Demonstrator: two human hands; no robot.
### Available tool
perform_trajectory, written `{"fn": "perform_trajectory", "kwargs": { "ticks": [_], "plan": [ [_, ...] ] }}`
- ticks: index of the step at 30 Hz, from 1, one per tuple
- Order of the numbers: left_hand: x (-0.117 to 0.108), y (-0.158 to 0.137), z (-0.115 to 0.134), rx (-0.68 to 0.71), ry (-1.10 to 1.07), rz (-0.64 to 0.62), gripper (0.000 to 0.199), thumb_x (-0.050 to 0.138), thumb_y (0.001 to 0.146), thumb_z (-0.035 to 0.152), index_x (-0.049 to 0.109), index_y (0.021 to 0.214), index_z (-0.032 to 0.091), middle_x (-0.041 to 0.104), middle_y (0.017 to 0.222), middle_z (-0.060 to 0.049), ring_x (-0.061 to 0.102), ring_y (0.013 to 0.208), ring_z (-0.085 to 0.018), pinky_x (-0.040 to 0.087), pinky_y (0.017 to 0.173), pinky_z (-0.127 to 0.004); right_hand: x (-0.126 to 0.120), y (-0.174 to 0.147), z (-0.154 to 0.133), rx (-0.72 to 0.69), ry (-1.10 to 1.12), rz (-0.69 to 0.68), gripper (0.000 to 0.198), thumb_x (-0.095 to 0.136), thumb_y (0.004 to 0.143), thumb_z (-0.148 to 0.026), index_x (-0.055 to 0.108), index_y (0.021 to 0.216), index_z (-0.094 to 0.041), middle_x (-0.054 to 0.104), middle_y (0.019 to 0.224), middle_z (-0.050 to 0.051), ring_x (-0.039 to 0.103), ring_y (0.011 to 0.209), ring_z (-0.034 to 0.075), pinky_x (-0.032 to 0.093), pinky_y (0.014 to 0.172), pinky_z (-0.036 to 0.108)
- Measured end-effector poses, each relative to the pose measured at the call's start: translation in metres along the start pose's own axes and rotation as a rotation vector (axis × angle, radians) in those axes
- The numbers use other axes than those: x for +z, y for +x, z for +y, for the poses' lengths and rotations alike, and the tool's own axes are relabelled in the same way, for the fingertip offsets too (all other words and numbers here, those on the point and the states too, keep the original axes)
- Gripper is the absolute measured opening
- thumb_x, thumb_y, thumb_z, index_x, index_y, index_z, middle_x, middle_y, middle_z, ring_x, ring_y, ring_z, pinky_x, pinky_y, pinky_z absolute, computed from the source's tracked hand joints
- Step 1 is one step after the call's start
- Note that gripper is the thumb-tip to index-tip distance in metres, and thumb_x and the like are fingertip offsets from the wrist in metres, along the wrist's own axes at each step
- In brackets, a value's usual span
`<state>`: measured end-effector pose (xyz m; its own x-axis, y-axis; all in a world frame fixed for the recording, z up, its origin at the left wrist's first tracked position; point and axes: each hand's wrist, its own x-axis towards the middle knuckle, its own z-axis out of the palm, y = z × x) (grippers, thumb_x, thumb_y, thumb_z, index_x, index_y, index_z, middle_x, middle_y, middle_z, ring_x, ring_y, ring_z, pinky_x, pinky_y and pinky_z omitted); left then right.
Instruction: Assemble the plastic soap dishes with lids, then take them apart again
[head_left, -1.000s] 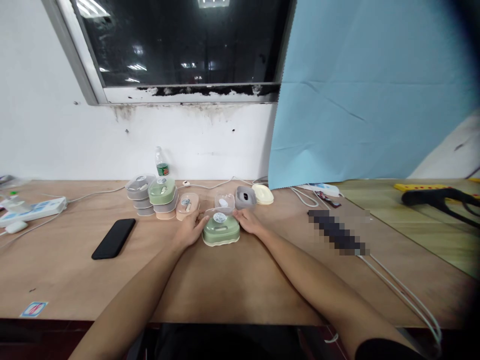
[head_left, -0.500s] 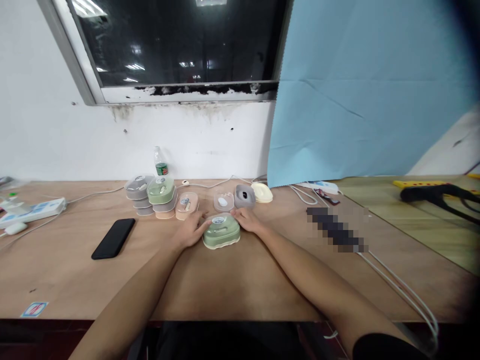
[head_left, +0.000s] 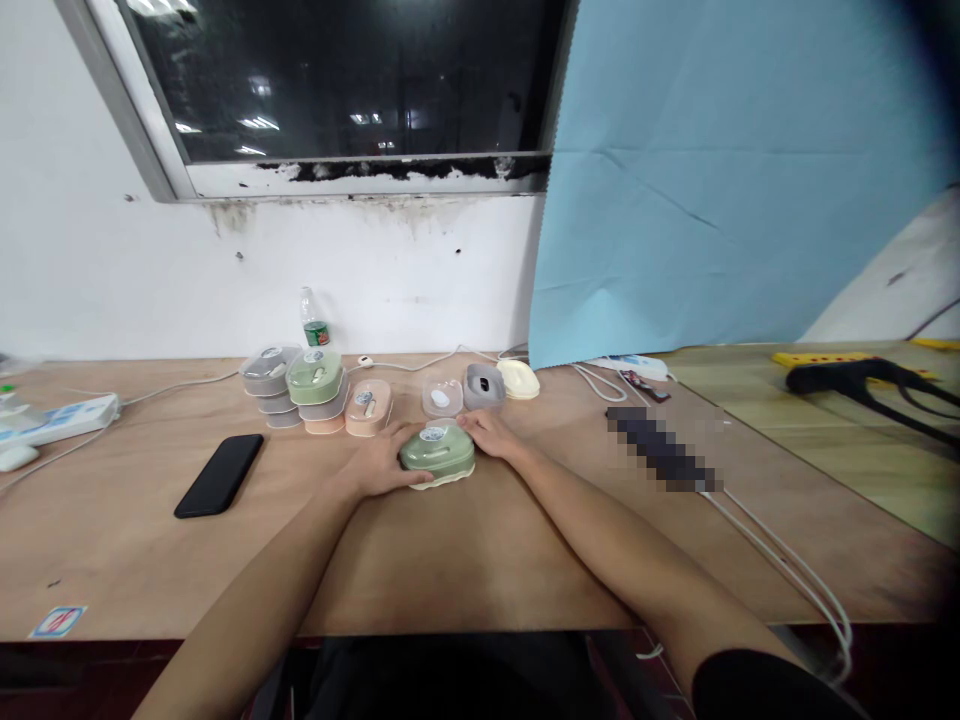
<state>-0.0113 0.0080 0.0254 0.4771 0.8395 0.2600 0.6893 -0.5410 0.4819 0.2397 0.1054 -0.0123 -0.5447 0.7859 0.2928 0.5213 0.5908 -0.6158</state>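
A green lidded plastic container [head_left: 439,458] with a clear cover and a round label sits on the table between my hands. My left hand [head_left: 375,462] is closed on its left side, thumb along the front and fingers partly hidden behind. At its far right corner, my right hand [head_left: 487,433] holds on with bent fingers. Just behind stand a clear lid [head_left: 442,397] with a white oval, an open grey container [head_left: 484,386] with a small dark thing inside, and a cream piece [head_left: 517,379].
To the left are a peach container [head_left: 368,408], stacked containers topped by a green one [head_left: 315,378] and a grey one [head_left: 268,370], and a bottle [head_left: 315,322]. A black phone [head_left: 219,476] lies left; a blurred dark object [head_left: 660,450] with white cables lies right.
My left thumb has come down from the container's top edge to its front lower side. My right hand keeps its place at the far right corner. The view has shifted slightly.
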Motion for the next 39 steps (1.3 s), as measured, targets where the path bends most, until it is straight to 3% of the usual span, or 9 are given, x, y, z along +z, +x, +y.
{"fn": "perform_trajectory", "kwargs": {
  "ticks": [9,17,26,32,39],
  "plan": [
    [0.003,0.002,-0.006,0.019,0.015,0.032,0.075,0.062,0.077,0.053,0.040,0.141,0.021,0.045,0.138,-0.012,0.047,0.124,-0.030,0.038,0.105,-0.043,0.001,0.000,0.000,-0.014,-0.033,0.053,0.060,0.031,0.090,-0.064,0.041,0.053,-0.017,0.039,0.052,-0.003,0.038,0.052,0.010,0.021,0.050,0.024],
    [0.002,0.002,-0.007,-0.008,-0.002,0.013,0.072,0.057,0.081,0.057,0.039,0.141,0.021,0.045,0.140,-0.012,0.045,0.126,-0.030,0.036,0.107,-0.045,0.000,0.000,-0.001,-0.015,-0.011,0.048,0.058,0.033,0.090,-0.063,0.041,0.054,-0.017,0.040,0.052,-0.003,0.038,0.052,0.011,0.022,0.051,0.024],
    [0.010,0.004,-0.018,-0.087,-0.092,0.054,0.082,0.067,0.072,0.059,0.040,0.139,0.020,0.050,0.137,-0.012,0.048,0.123,-0.031,0.038,0.104,-0.044,0.000,0.000,0.000,-0.042,-0.011,0.058,0.058,0.034,0.090,-0.062,0.040,0.054,-0.018,0.040,0.053,-0.003,0.038,0.051,0.010,0.024,0.051,0.025],
    [0.011,0.004,-0.018,-0.087,-0.097,0.065,0.082,0.066,0.072,0.059,0.041,0.139,0.019,0.050,0.137,-0.012,0.047,0.125,-0.030,0.038,0.105,-0.043,0.001,0.000,0.002,-0.054,-0.019,0.082,0.058,0.033,0.090,-0.063,0.048,0.058,-0.017,0.048,0.056,-0.002,0.042,0.054,0.011,0.027,0.053,0.024],
    [0.010,0.002,-0.015,-0.074,-0.066,0.093,0.080,0.065,0.073,0.061,0.042,0.137,0.019,0.050,0.136,-0.012,0.045,0.125,-0.030,0.036,0.106,-0.043,-0.001,0.000,-0.004,-0.077,0.020,0.105,0.050,0.038,0.091,-0.058,0.062,0.077,-0.016,0.062,0.069,0.001,0.051,0.061,0.013,0.033,0.059,0.023]
  ]
}}
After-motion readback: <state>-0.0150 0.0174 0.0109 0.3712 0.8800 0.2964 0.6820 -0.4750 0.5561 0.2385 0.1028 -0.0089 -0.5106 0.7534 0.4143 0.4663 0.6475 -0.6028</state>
